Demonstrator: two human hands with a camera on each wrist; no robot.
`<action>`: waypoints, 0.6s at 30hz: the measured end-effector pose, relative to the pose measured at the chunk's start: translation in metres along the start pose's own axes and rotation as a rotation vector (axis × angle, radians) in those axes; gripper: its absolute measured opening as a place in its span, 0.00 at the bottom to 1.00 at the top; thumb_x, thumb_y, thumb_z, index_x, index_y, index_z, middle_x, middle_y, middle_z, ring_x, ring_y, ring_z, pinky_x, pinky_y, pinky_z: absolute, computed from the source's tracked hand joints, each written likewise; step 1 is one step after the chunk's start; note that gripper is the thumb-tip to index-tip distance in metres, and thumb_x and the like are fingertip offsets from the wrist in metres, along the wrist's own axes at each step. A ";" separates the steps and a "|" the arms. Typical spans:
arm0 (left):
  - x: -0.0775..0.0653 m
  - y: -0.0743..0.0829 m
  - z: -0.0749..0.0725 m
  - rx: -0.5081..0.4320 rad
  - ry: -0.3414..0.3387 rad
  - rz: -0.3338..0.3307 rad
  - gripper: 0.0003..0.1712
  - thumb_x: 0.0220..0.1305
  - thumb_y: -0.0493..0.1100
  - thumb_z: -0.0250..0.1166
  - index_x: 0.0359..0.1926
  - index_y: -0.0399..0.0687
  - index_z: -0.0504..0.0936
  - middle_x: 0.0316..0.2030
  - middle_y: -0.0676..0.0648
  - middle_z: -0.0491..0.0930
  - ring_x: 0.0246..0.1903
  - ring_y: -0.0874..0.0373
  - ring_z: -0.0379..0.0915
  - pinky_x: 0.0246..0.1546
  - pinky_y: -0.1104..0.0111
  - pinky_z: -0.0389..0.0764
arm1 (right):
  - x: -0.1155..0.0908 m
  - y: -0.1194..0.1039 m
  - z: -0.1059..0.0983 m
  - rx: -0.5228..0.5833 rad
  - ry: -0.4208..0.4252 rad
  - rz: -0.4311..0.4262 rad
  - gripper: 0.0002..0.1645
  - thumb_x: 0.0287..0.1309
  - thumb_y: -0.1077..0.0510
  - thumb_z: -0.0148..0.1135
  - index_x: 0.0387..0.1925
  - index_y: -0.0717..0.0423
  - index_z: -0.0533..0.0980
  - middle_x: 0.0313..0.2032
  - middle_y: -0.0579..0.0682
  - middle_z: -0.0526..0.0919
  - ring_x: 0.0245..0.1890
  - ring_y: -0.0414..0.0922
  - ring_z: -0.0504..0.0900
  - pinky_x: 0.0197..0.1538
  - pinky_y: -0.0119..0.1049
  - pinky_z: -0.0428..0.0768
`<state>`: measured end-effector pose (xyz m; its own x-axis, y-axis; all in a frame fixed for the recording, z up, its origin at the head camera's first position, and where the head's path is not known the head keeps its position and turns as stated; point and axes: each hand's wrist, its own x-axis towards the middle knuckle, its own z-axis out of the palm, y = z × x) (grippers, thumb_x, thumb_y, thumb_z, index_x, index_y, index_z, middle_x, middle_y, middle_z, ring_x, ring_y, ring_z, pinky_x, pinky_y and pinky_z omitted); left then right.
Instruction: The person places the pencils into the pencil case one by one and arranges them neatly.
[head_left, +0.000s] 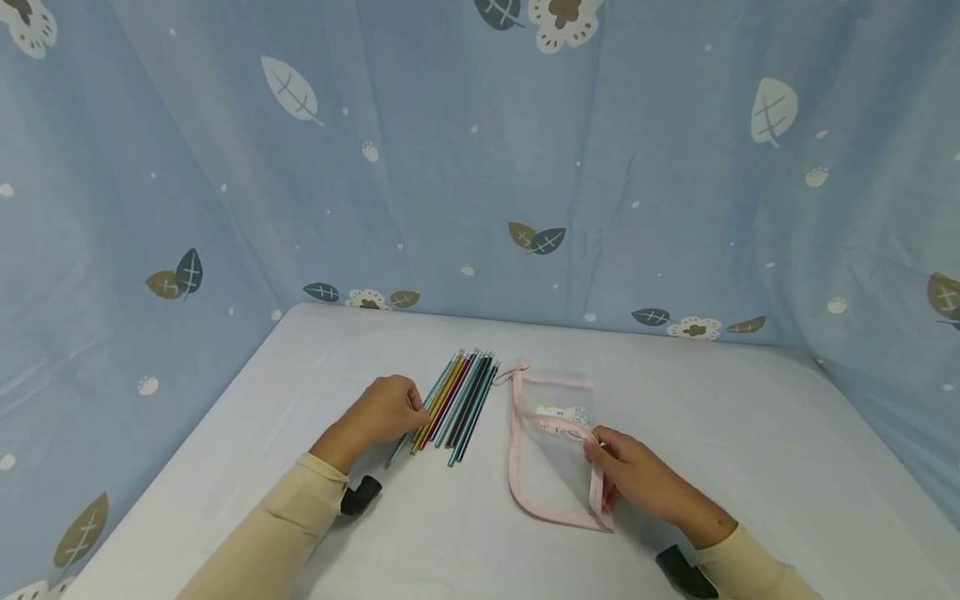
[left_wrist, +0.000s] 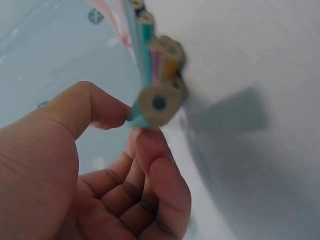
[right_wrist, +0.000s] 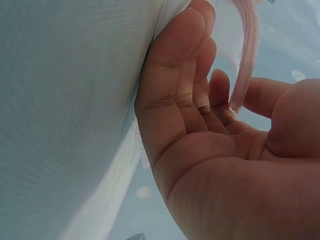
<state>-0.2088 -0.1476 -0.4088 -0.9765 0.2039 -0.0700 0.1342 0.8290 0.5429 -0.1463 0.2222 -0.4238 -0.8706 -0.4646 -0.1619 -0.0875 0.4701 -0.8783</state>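
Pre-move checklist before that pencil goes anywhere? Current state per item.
1. Left hand has a pencil: ok, pinching a teal pencil.
2. Teal pencil lifted free of the bunch: cannot tell; it lines up close beside the other pencils.
3. Right hand has the pouch: ok, gripping its pink-trimmed right side.
4. Pouch mouth wide enough: cannot tell through the clear panels.
5. Other pencils together: ok, side by side left of the pouch.
6. Pink loop clear of pencils: cannot tell; very close to their far ends.

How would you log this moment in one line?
left hand: pinches teal pencil | right hand: grips clear pink-edged pouch | other pencils: lying side by side, left of pouch
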 end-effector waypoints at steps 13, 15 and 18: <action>-0.013 0.026 0.006 -0.046 -0.042 0.058 0.07 0.58 0.39 0.67 0.28 0.47 0.76 0.16 0.51 0.73 0.17 0.61 0.63 0.19 0.69 0.65 | 0.000 -0.003 0.000 -0.035 0.041 0.017 0.18 0.79 0.52 0.43 0.43 0.65 0.67 0.23 0.52 0.78 0.20 0.48 0.82 0.26 0.42 0.83; -0.014 0.028 0.008 -0.049 -0.049 0.068 0.07 0.57 0.39 0.67 0.28 0.47 0.76 0.17 0.51 0.73 0.17 0.61 0.64 0.20 0.69 0.66 | 0.000 -0.002 0.000 -0.025 0.037 0.016 0.17 0.79 0.52 0.43 0.43 0.65 0.67 0.23 0.52 0.78 0.20 0.48 0.82 0.26 0.43 0.83; -0.016 0.033 0.009 -0.040 -0.057 0.083 0.08 0.57 0.39 0.69 0.27 0.47 0.76 0.18 0.51 0.75 0.19 0.61 0.66 0.21 0.69 0.68 | 0.000 -0.002 0.000 -0.017 0.027 0.013 0.18 0.79 0.52 0.43 0.43 0.66 0.67 0.24 0.53 0.78 0.21 0.48 0.83 0.26 0.43 0.83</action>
<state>-0.1875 -0.1191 -0.3973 -0.9508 0.3015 -0.0706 0.2062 0.7866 0.5820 -0.1459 0.2213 -0.4217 -0.8847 -0.4375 -0.1610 -0.0835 0.4886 -0.8685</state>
